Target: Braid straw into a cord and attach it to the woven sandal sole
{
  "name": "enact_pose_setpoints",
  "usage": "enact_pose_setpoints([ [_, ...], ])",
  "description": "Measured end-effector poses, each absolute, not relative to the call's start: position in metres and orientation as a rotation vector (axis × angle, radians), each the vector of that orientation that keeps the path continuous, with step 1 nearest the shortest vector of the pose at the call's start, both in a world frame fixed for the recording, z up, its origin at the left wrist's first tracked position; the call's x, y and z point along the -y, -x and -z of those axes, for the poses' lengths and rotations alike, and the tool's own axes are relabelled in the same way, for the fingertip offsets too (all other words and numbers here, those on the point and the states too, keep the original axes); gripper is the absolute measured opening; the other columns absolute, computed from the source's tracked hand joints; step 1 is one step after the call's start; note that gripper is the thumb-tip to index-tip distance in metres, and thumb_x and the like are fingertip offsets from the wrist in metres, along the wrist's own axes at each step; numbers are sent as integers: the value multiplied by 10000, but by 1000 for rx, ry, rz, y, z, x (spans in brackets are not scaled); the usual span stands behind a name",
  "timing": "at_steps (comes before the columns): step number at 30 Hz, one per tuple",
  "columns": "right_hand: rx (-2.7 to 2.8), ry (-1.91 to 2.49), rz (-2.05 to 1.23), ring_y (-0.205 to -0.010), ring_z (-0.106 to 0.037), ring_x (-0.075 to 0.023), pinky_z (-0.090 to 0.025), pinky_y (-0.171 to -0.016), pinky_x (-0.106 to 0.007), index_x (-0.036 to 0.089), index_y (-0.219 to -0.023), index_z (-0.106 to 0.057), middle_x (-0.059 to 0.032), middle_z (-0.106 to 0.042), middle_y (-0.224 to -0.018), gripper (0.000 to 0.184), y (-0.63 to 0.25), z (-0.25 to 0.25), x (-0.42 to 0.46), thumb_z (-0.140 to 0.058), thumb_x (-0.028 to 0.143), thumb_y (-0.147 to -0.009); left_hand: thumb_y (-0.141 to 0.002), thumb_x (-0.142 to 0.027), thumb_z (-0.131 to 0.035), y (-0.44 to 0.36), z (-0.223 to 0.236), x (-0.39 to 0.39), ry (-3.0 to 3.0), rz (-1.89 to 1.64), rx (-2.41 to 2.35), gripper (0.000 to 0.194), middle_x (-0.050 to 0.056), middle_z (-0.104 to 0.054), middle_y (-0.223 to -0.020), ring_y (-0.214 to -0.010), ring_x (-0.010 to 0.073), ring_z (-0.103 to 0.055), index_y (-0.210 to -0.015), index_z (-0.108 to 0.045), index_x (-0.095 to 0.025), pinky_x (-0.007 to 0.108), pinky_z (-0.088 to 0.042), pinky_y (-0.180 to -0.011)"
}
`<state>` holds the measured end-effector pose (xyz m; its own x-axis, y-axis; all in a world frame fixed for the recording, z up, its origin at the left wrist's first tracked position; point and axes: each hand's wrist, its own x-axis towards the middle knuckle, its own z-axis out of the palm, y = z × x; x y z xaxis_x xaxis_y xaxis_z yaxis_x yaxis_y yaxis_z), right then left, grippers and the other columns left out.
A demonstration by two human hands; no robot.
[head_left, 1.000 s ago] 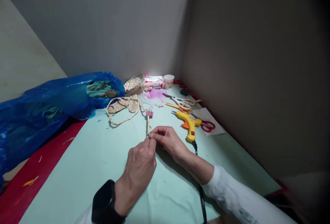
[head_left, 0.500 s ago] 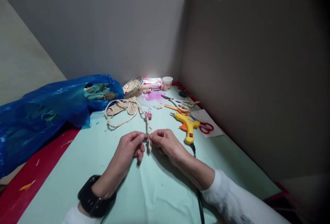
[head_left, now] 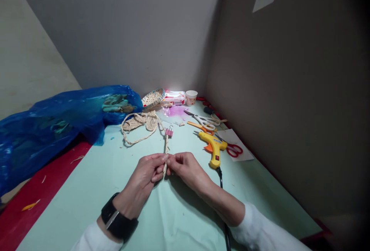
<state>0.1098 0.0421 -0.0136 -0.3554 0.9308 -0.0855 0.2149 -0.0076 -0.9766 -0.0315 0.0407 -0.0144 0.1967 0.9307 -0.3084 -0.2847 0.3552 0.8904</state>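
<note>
A pale braided cord [head_left: 166, 143] runs toward me from a pink binder clip [head_left: 169, 132] on the table. My left hand [head_left: 148, 172] pinches the cord between thumb and fingers, a black band around its wrist. From the other side my right hand [head_left: 185, 166] pinches the same stretch, the fingertips of both hands touching or nearly so. A short tail of the cord pokes out below the fingers. Beyond the clip, the cord joins a loop and a coiled bundle of braid [head_left: 140, 122].
To the right lie a yellow glue gun [head_left: 215, 149] with a black cable, red-handled scissors [head_left: 234, 150], white-handled scissors [head_left: 204, 122] and orange scissors [head_left: 202, 127]. A blue plastic bag [head_left: 66, 108] spreads along the left. At the back are a woven basket [head_left: 153, 98] and a paper cup [head_left: 191, 97].
Both hands have come closer together on the cord and sit slightly lower in view. My left fingers have curled in more. The whole view has shifted a little.
</note>
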Motion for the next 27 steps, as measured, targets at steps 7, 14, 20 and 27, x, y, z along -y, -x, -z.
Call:
enact_pose_setpoints([
  [7,2046,1328,-933,-523,-390,-103,-241,-526,-250,168,-601,-583,22,-530,-528,288,-118,-4,-38,-520,291,-854,-690,-352,-708,35,11,-35,-809,-1011,-1062,285,-99,-341,-437,-374,4,-206,-620,-541,-132,170,-92,-364],
  [14,2006,1567,-627,-691,-571,-161,-334,-625,-258,160,-815,-675,-44,-682,-742,255,-138,-9,-69,-472,292,-898,-648,-360,-713,37,12,-37,-838,-1002,-1128,298,-80,-419,-460,-358,-9,-210,-609,-517,-139,166,-79,-361],
  [20,2087,1568,-595,-1015,-586,-254,-386,-784,-304,103,-1199,-587,-163,-668,-1109,368,-131,-11,-117,-514,287,-888,-641,-364,-677,33,11,-39,-850,-1023,-1177,295,-86,-431,-471,-341,-18,-196,-588,-464,-168,164,-74,-364],
  [27,2255,1348,-847,-768,-637,-184,-412,-662,-246,140,-912,-728,-61,-734,-825,177,-115,-15,-171,-641,251,-807,-653,-371,-674,39,7,-39,-863,-939,-1178,278,-85,-432,-489,-349,-15,-172,-623,-499,-157,172,-70,-356],
])
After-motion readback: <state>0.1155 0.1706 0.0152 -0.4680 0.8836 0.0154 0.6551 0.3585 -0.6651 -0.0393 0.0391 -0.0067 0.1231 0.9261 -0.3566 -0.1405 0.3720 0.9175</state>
